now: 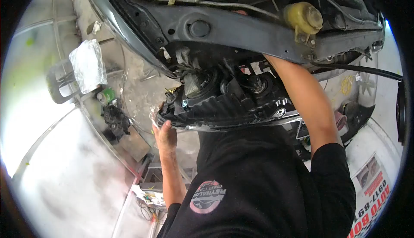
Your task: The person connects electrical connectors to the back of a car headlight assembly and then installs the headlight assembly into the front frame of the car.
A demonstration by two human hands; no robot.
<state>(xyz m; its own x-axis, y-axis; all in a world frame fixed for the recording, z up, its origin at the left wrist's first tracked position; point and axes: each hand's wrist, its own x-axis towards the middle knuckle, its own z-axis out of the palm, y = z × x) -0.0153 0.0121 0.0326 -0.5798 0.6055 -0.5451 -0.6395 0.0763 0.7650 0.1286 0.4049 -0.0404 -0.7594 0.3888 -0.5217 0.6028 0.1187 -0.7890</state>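
A black headlight assembly [224, 102], its back side up, lies between my body and the car's dark front crossbar [241, 33]. My left hand [165, 135] grips the headlight's left end, the thumb on its edge beside some clear plastic wrap. My right arm reaches over the headlight's right side and passes under the crossbar; that hand is almost wholly hidden behind the bar, with only a bit of skin showing above it. Wires and connectors run between the headlight and the car body. A yellowish reservoir [304, 17] sits on the crossbar at the right.
A foil-like wrapped sheet [88, 65] lies at the left, near a green roll [105, 95] and a black part [115, 120] on the floor. A black hose [358, 68] extends to the right. At lower right stands a lettered banner [373, 195].
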